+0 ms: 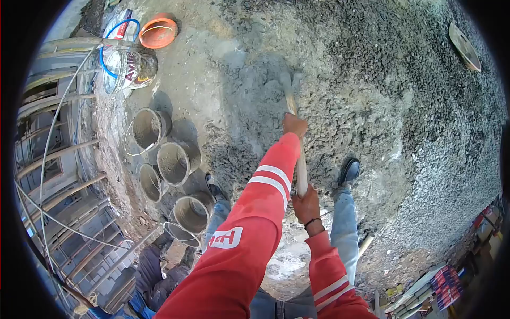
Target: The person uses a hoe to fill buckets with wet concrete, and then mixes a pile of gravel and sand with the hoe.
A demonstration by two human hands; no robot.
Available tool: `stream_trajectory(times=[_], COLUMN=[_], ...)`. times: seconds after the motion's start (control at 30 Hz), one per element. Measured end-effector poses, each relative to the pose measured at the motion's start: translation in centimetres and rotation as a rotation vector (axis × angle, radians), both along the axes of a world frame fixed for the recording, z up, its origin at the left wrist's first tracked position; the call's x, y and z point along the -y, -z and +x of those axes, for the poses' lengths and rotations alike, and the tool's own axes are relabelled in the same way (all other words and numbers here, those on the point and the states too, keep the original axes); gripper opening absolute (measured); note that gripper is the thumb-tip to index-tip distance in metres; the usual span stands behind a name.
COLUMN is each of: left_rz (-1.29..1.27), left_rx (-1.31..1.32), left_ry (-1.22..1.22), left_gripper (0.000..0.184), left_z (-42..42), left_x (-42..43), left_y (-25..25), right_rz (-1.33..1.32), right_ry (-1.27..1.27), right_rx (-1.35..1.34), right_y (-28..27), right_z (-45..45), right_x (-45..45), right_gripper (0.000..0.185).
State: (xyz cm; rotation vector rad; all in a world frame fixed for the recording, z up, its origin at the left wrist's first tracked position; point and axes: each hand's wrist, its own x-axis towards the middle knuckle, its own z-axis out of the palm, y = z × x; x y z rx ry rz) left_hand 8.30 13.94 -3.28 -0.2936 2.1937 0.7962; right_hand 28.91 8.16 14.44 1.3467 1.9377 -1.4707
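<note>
While the handle (302, 165), reaching into the mix (252, 87), is being gripped midway by the left hand (295, 125), its near end is being clasped by the right hand (307, 206).

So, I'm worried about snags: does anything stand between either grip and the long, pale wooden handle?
Nothing visible does: the left grip and the right grip are both closed around the wooden handle. The grey round buckets sit to the left, clear of it.
</note>
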Motion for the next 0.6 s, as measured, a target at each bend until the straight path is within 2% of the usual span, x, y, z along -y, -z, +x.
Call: stream_trajectory(times=[0.03, 0.07, 0.1, 0.17, 0.23, 0.27, 0.33, 0.4, 0.47, 0.53, 0.57, 0.6], left_rz=[0.046, -0.079, -0.046, 0.044, 0.048, 0.108, 0.145, 0.338, 0.359, 0.420, 0.387, 0.273], left_rx=[0.111, -0.020, -0.040, 0.193, 0.112, 0.048, -0.004, 0.102, 0.148, 0.218, 0.274, 0.329], left_ry=[-0.002, -0.027, -0.014, -0.264, -0.268, -0.320, -0.393, -0.711, -0.750, -0.789, -0.786, -0.740], left_gripper=[0.050, 0.051, 0.045, 0.037, 0.040, 0.038, 0.036, 0.038, 0.039, 0.037, 0.033, 0.020], left_z=[3.0, 6.6, 8.7, 11.8, 17.9, 20.4, 22.3, 21.2, 21.7, 21.9, 21.9, 21.5], left_x=[1.9, 3.4, 5.0, 7.6, 12.7, 13.9, 14.5, 13.4, 13.6, 14.1, 14.6, 15.1], left_y=[-1.1, -0.6, -3.8, -9.8, -6.5, -8.3, -14.7, -23.3, -25.8, -24.8, -22.0, -17.8], right_rz=[0.019, 0.028, 0.022, -0.049, -0.082, -0.043, -0.026, -0.002, -0.042, -0.051, -0.052, 0.000], right_ry=[-0.007, -0.036, -0.072, -0.115, -0.202, -0.236, -0.292, -0.429, -0.448, -0.480, -0.495, -0.497], right_rx=[-0.004, 0.009, 0.029, 0.037, 0.129, 0.151, 0.189, 0.231, 0.283, 0.363, 0.370, 0.379], right_y=[-0.7, -1.2, -2.3, -6.4, -11.3, -12.5, -14.6, -16.9, -19.3, -20.7, -19.3, -16.9], right_z=[2.6, 5.5, 8.4, 11.9, 14.1, 16.3, 19.6, 21.1, 21.5, 20.3, 18.9, 16.9], right_x=[1.0, 1.8, 2.6, 3.4, 3.3, 3.8, 3.8, 2.7, 2.4, 2.6, 3.3, 4.0], right_gripper=[0.037, 0.037, 0.037, 0.035, 0.032, 0.030, 0.028, 0.030, 0.030, 0.029, 0.029, 0.029])
